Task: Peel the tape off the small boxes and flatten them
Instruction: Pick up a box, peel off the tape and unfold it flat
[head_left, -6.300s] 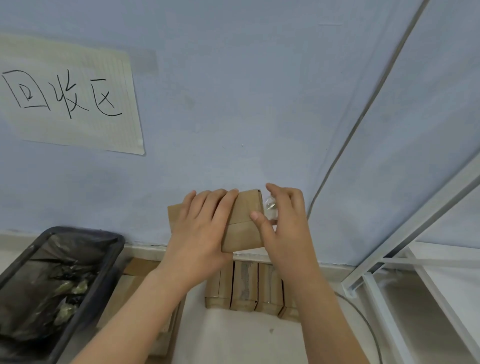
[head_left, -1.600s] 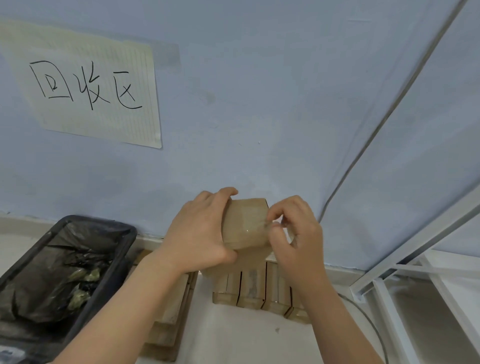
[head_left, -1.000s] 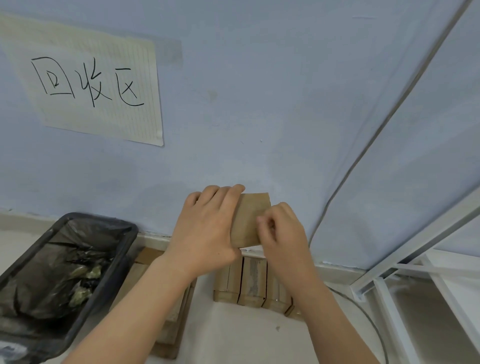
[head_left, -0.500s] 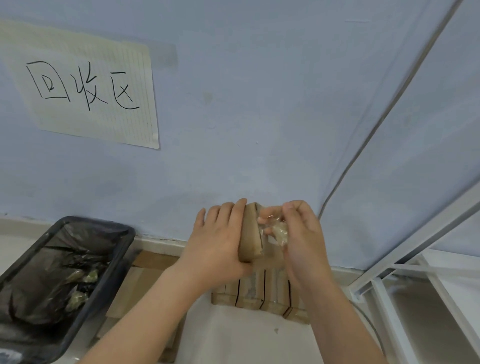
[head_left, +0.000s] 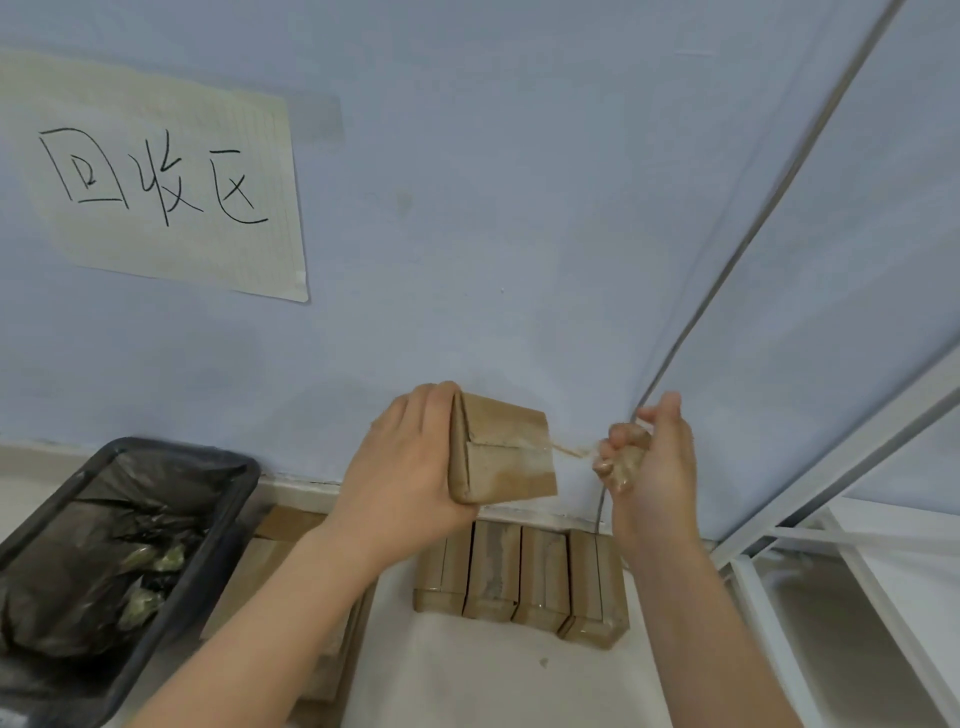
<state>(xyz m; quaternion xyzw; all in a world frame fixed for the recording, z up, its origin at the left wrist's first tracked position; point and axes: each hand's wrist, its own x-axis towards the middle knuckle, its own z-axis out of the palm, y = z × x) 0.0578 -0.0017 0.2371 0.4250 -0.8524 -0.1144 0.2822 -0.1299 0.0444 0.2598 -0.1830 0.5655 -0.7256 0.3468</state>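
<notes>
Bare floor (head_left: 467, 675) before row of boxes (head_left: 519, 577)

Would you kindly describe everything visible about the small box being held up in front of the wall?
The small box is plain brown cardboard, still box-shaped, held in the air before the blue wall. Its facing side shows two flaps meeting at a seam. The left hand grips its left end. A thin strip of clear tape stretches from the seam's right end to the right hand, which holds a crumpled wad of it. More boxes stand on the floor below.
</notes>
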